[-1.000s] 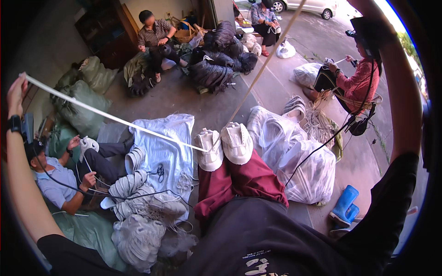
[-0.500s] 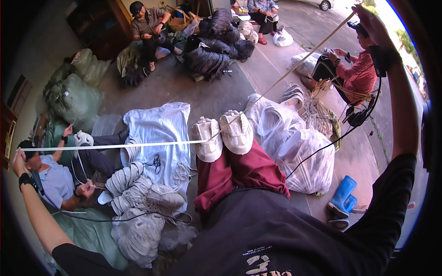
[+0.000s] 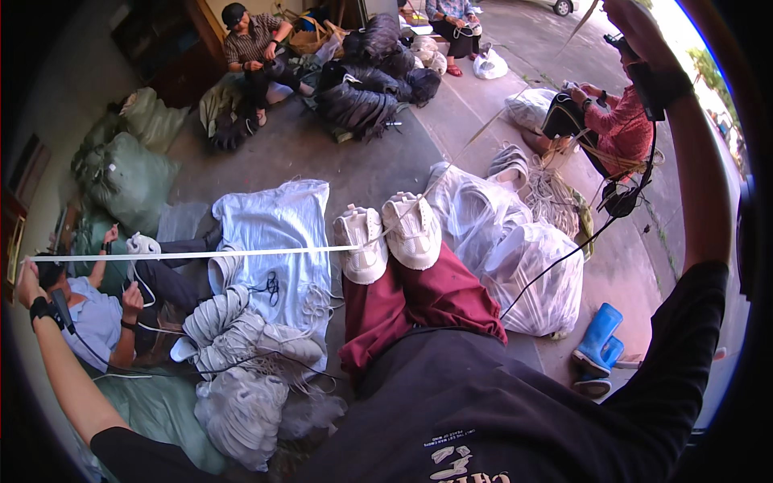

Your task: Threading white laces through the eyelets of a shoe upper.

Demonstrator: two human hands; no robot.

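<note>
In my head view, my two arms reach far apart. My left hand (image 3: 30, 283) is out at nine o'clock, with its fingers pinched on a flat white lace (image 3: 185, 256). The lace runs straight across to the left shoe (image 3: 360, 249), in the middle. From there a thin, faint strand (image 3: 471, 143) slants up toward my right hand (image 3: 642, 36), between one and two o'clock. The top edge cuts off those fingertips, so I cannot tell if they are closed on it.

The right shoe (image 3: 413, 233) sits just beside the left one. Both are pale, near the top of my red pants (image 3: 451, 302), toes toward me. I cannot tell which holes the lace goes in.

I think the step in hand is drawing the lace out long and straight at the left shoe. To me, the next move calls for a firm pinch on each side, an even pull, and no twist in the lace.

A white sheet (image 3: 278, 213) lies at nine o'clock, a heap of shoes (image 3: 221, 318) at eight, and clear bags (image 3: 535, 282) past three. Blue boots (image 3: 600, 338) are near four. A person in pink (image 3: 624, 129) sits at two.
</note>
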